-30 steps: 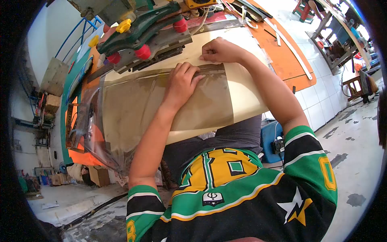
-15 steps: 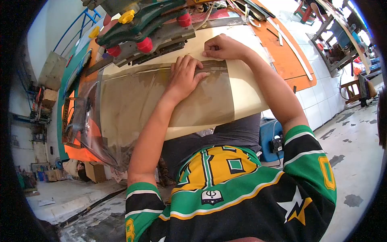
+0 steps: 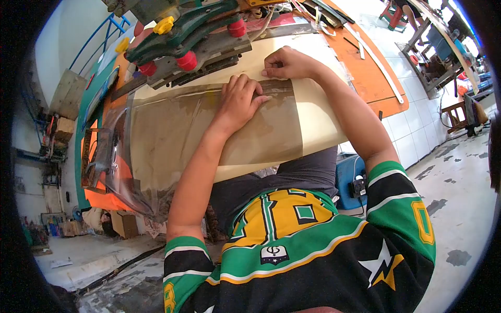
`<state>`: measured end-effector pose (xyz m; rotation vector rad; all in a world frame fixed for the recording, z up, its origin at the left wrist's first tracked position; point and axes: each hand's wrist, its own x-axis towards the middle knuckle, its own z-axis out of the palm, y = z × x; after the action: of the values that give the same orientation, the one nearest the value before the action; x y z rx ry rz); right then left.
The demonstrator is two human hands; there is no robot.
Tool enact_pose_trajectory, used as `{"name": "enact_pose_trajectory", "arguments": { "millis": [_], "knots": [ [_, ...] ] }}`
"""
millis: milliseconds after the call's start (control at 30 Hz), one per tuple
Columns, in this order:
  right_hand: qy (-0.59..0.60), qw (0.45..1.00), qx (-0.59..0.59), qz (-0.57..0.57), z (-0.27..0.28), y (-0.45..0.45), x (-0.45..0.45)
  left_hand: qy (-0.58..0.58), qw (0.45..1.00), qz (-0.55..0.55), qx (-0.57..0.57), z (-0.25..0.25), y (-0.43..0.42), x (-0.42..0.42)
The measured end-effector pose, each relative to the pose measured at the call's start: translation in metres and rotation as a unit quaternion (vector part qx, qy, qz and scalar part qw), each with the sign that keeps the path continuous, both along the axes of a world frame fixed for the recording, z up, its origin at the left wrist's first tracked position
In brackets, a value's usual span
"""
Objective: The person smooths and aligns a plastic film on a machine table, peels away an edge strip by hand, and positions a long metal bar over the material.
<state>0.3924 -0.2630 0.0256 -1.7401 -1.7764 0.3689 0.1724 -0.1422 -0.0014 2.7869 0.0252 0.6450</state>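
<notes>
My left hand [image 3: 239,101] lies on a dark, see-through plastic sheet [image 3: 172,130], its thumb held apart from the bent fingers. This sheet rests over a larger cream-coloured sheet [image 3: 319,112] that hangs past the table's front edge, above my lap. Just beyond the dark sheet's upper right edge, my right hand [image 3: 292,62] is closed, fingers curled towards the thumb, on the cream sheet. Whatever its fingertips may hold is too small to make out.
A green machine frame [image 3: 193,31] with red knobs overhangs the back of the orange table [image 3: 370,83]. A white strip [image 3: 380,68] lies on the right side. Clear plastic [image 3: 117,151] droops at the left edge. A blue box [image 3: 349,177] stands by my leg.
My left hand has shifted very slightly on the dark sheet. The right hand keeps nearly the same place and closed shape.
</notes>
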Motion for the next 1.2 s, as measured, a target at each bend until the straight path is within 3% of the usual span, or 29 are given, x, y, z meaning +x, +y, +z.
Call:
{"name": "enact_pose_trajectory", "arguments": {
  "millis": [433,600,900,1033,1100,1200],
  "knots": [
    [0.005,1.000,0.008,0.016,-0.002,0.000,0.000,-0.008,1.000,0.002,-0.008,0.004,-0.002,0.000],
    [0.034,0.996,0.019,0.086,-0.001,0.001,0.000,-0.108,0.991,0.044,-0.067,-0.007,0.006,0.005],
    [0.029,0.997,0.006,0.076,-0.004,0.002,0.001,-0.023,0.992,0.123,-0.034,-0.002,0.006,-0.002],
    [0.031,0.997,0.023,0.068,-0.002,0.003,-0.001,-0.052,0.990,0.130,-0.018,-0.003,0.009,-0.001],
    [0.026,0.997,0.020,0.066,-0.001,0.002,-0.001,-0.128,0.986,0.084,-0.064,-0.004,0.014,0.003],
    [0.046,0.997,-0.013,0.055,0.002,0.000,-0.001,-0.102,0.980,0.065,-0.156,-0.003,0.016,0.002]
  ]
}}
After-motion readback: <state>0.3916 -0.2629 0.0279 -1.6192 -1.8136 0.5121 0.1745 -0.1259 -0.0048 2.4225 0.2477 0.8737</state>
